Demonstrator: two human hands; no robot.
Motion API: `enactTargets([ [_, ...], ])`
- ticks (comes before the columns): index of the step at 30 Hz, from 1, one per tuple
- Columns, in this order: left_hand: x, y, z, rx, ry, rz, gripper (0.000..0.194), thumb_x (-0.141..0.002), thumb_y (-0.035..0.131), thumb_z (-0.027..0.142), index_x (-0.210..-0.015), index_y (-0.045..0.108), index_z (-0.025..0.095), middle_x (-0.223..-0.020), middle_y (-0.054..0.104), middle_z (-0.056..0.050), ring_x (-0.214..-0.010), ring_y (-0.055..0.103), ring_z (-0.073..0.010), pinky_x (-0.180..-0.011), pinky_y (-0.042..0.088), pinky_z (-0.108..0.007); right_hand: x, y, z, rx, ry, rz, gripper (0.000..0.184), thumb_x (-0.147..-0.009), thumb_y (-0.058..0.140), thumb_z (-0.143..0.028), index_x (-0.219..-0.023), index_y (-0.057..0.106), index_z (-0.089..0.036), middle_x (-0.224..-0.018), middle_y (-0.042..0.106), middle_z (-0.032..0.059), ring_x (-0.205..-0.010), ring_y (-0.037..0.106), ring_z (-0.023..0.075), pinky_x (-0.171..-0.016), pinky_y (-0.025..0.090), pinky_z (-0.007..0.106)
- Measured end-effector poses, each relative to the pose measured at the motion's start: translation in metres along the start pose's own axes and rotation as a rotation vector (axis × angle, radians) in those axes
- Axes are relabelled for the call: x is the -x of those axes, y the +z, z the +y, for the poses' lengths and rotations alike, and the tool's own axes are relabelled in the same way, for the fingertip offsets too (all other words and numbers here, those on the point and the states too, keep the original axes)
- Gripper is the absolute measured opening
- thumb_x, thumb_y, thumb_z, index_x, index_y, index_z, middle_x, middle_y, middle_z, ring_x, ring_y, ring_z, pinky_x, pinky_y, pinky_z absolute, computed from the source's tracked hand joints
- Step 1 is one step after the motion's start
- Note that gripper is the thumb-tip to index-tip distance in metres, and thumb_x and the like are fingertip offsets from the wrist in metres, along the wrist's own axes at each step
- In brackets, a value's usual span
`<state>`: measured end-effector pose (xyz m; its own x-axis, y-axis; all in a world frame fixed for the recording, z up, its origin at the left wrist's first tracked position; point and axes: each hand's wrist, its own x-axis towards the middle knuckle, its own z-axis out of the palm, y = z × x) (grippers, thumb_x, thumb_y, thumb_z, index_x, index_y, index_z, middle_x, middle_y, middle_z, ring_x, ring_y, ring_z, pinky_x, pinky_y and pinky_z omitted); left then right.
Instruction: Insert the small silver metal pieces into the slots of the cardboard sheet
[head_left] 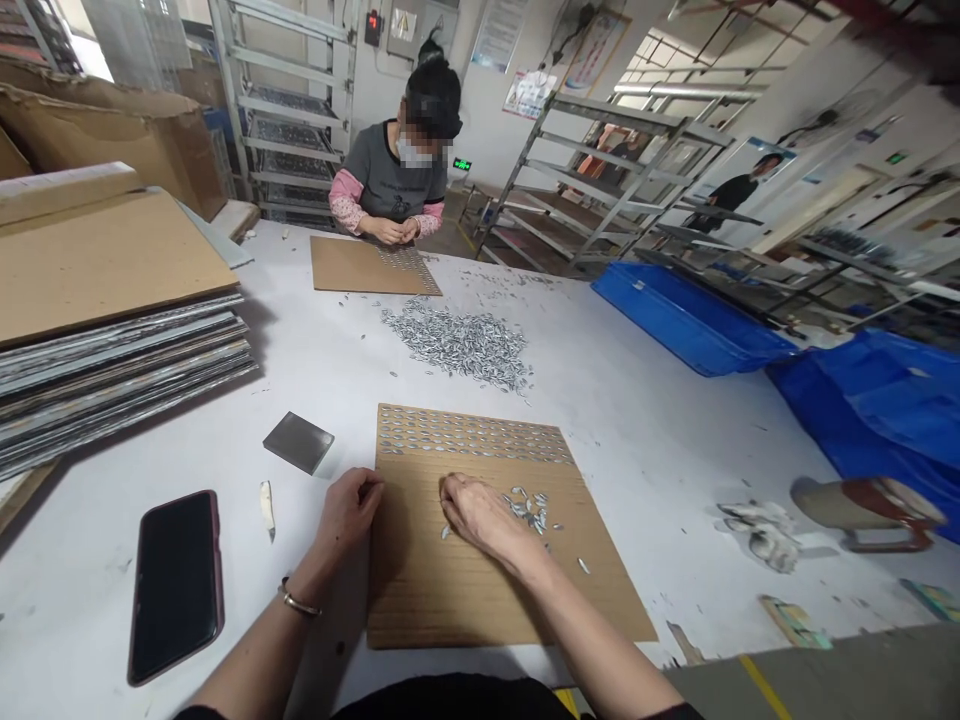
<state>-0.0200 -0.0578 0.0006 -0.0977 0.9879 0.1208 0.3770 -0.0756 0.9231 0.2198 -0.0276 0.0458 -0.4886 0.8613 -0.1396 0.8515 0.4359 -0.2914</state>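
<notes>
Factory workshop | metal rack (289, 104) | blue bin (690, 318) | wall notice (499, 32) | co-worker (405, 185) at white worktable (585, 350)

Cardboard (480, 590), phone (175, 588) on white table (645, 430)

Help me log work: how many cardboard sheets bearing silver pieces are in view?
2: the near sheet under the right hand, the far sheet before the co-worker; the stack may hide more.

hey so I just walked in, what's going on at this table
The camera wearer's left hand is at the left edge of a cardboard sheet; the right hand is over the sheet's middle, beside loose silvery pieces. Rows of similar pieces line its far end. Beyond lies a larger pile, and across the table a co-worker bends over another sheet.
</notes>
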Motion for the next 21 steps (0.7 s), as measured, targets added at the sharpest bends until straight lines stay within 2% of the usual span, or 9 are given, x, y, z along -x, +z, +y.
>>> enactTargets([
  [4,-0.002,-0.001,-0.003,-0.014,-0.011,-0.005,0.016,-0.083,0.059,0.031,-0.082,0.072,0.022,-0.079,0.073,-0.005,-0.072,0.064,-0.0217,-0.068,0.048,-0.033,-0.010,-0.007,-0.005,-0.174,0.016,0.134,0.022,-0.099,0.040,-0.017,-0.096,0.062,-0.020,-0.080,0.067,0.0034,-0.070,0.061,0.0162,-0.069,0.041,0.025],
  [7,-0.004,-0.001,-0.005,-0.030,-0.022,-0.020,0.016,-0.083,0.058,0.031,-0.083,0.072,0.022,-0.078,0.073,-0.005,-0.072,0.065,-0.0217,-0.068,0.048,-0.033,-0.022,-0.004,-0.003,-0.272,-0.020,0.220,0.023,-0.096,0.044,-0.017,-0.098,0.067,-0.020,-0.089,0.071,0.0055,-0.083,0.065,0.0177,-0.079,0.044,0.026],
  [9,-0.004,-0.001,-0.005,-0.020,-0.019,-0.020,0.016,-0.083,0.059,0.031,-0.082,0.072,0.022,-0.079,0.073,-0.005,-0.073,0.065,-0.0220,-0.069,0.048,-0.033,-0.030,0.004,0.000,-0.301,-0.016,0.231,0.022,-0.094,0.049,-0.018,-0.097,0.071,-0.021,-0.090,0.072,0.0059,-0.088,0.066,0.0189,-0.082,0.046,0.027],
  [12,-0.004,-0.002,-0.004,-0.020,-0.021,-0.016,0.016,-0.084,0.059,0.030,-0.082,0.072,0.022,-0.080,0.073,-0.005,-0.073,0.065,-0.0220,-0.070,0.048,-0.033,-0.039,0.018,0.001,-0.367,0.064,0.233,0.022,-0.092,0.052,-0.022,-0.090,0.073,-0.022,-0.079,0.072,0.0034,-0.078,0.067,0.0185,-0.075,0.047,0.026],
  [17,-0.003,-0.003,0.001,-0.032,-0.018,-0.018,0.014,-0.084,0.058,0.028,-0.081,0.071,0.022,-0.078,0.072,-0.004,-0.072,0.064,-0.0210,-0.069,0.047,-0.032,-0.055,0.035,-0.002,-0.590,0.227,0.325,0.020,-0.089,0.052,-0.032,-0.086,0.068,-0.020,-0.067,0.068,0.0001,-0.060,0.061,0.0157,-0.061,0.044,0.024],
  [21,-0.002,-0.002,0.000,-0.029,-0.011,-0.021,0.015,-0.085,0.057,0.027,-0.083,0.071,0.022,-0.079,0.072,-0.004,-0.072,0.064,-0.0211,-0.068,0.047,-0.032,-0.067,0.038,-0.007,-0.569,0.287,0.330,0.024,-0.089,0.052,-0.036,-0.077,0.066,-0.019,-0.064,0.065,-0.0001,-0.059,0.058,0.0152,-0.061,0.041,0.024],
])
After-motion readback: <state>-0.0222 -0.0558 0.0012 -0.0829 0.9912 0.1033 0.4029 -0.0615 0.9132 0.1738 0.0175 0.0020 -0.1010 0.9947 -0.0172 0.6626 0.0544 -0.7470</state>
